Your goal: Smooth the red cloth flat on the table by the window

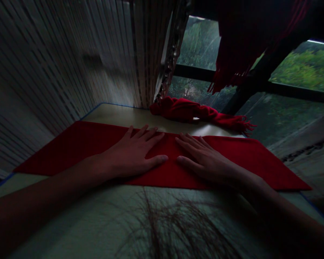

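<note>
A long piece of red cloth point(232, 154) lies flat across the table, its two ends reaching out to the left and right edges. On its middle-left part rests my left hand point(135, 151), palm down with the fingers spread. My right hand point(199, 154) lies flat on the cloth a little to the right, fingers stretched and thumb apart. The two thumbs point towards each other with a narrow strip of cloth between them. Neither hand grips the fabric.
A red scarf with fringe point(189, 109) lies bunched at the back of the pale table point(97, 219). More fringed red fabric point(237, 46) hangs before the window point(197, 43). A striped curtain point(110, 54) borders the left. Dark hair strands cross the lower foreground.
</note>
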The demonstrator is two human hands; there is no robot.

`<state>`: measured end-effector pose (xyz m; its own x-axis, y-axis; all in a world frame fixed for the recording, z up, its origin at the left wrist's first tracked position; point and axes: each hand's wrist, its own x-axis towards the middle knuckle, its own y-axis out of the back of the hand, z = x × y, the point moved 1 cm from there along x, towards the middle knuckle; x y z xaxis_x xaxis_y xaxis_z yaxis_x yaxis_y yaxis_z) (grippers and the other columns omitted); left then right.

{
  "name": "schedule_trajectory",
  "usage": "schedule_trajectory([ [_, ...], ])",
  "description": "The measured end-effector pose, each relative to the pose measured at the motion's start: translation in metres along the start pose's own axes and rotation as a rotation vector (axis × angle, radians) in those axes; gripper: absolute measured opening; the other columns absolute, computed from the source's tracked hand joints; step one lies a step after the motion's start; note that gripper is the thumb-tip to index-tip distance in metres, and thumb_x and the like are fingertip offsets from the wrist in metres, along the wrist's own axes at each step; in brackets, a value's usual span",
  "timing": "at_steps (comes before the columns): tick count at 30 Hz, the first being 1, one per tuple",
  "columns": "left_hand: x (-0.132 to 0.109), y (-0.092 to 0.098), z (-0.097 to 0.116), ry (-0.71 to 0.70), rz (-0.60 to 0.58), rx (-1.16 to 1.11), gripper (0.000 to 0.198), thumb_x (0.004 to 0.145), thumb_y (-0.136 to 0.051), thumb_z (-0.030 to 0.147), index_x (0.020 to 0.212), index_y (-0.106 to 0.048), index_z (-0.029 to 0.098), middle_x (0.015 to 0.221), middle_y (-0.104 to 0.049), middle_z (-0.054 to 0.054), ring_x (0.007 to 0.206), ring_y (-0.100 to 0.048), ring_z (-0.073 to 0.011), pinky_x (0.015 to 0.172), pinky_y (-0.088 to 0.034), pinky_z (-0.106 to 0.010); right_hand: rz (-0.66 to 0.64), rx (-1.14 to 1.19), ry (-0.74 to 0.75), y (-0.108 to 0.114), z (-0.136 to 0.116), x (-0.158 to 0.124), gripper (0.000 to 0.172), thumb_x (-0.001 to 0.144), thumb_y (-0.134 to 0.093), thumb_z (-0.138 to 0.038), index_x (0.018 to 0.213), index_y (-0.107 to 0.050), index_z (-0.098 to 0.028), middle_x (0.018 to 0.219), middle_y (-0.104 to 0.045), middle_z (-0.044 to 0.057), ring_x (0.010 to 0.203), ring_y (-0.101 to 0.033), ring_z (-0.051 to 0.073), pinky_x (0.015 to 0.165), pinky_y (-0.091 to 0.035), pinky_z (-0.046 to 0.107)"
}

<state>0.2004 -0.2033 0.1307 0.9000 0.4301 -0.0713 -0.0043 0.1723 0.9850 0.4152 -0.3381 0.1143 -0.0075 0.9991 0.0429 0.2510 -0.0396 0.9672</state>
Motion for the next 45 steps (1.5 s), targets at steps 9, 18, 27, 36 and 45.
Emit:
schedule_trajectory([
  [9,-0.0015,0.0012,0.0022,-0.02,-0.025,-0.006,0.084,0.1,-0.028,0.078,0.168,-0.014,0.03,0.174,-0.006,-0.001,0.161,-0.002,-0.0324,0.127,-0.001,-0.061,0.046,0.028,0.016,-0.0012,-0.0012,-0.0001,0.075,0.103,-0.037,-0.07,0.164,-0.031,-0.028,0.173,-0.02,0.008,0.159,-0.011,0.03,0.128,-0.014,0.059],
  [18,-0.0008,0.0,0.0005,-0.02,-0.019,-0.024,0.081,0.101,-0.024,0.076,0.168,-0.013,0.03,0.174,-0.006,0.001,0.161,-0.002,-0.0319,0.127,-0.001,-0.06,0.037,0.017,-0.001,-0.0005,-0.0026,0.0,0.08,0.102,-0.034,-0.073,0.164,-0.031,-0.023,0.173,-0.019,0.009,0.16,-0.01,0.029,0.129,-0.013,0.056],
  [27,0.0002,0.0002,0.0037,-0.015,0.013,-0.007,0.082,0.101,-0.027,0.076,0.168,-0.015,0.03,0.174,-0.007,-0.001,0.161,-0.003,-0.0332,0.127,-0.003,-0.061,0.063,0.03,0.015,-0.0024,-0.0021,0.0005,0.076,0.102,-0.037,-0.071,0.164,-0.033,-0.027,0.173,-0.023,0.008,0.159,-0.013,0.031,0.128,-0.012,0.06],
  [36,0.0,-0.0063,-0.0001,-0.026,0.024,-0.015,0.082,0.1,-0.027,0.078,0.167,-0.017,0.031,0.174,-0.011,-0.001,0.161,-0.006,-0.0319,0.127,-0.003,-0.06,0.075,0.028,0.012,-0.0012,-0.0011,0.001,0.077,0.103,-0.032,-0.071,0.165,-0.031,-0.026,0.173,-0.021,0.008,0.159,-0.012,0.029,0.129,-0.012,0.058],
  [45,-0.0001,-0.0015,0.0012,-0.014,0.036,0.002,0.08,0.102,-0.027,0.075,0.167,-0.017,0.031,0.174,-0.009,-0.001,0.161,-0.006,-0.033,0.127,-0.003,-0.061,0.006,0.011,-0.01,-0.0022,-0.001,-0.0002,0.081,0.102,-0.03,-0.073,0.163,-0.034,-0.021,0.172,-0.024,0.01,0.159,-0.015,0.029,0.129,-0.013,0.057],
])
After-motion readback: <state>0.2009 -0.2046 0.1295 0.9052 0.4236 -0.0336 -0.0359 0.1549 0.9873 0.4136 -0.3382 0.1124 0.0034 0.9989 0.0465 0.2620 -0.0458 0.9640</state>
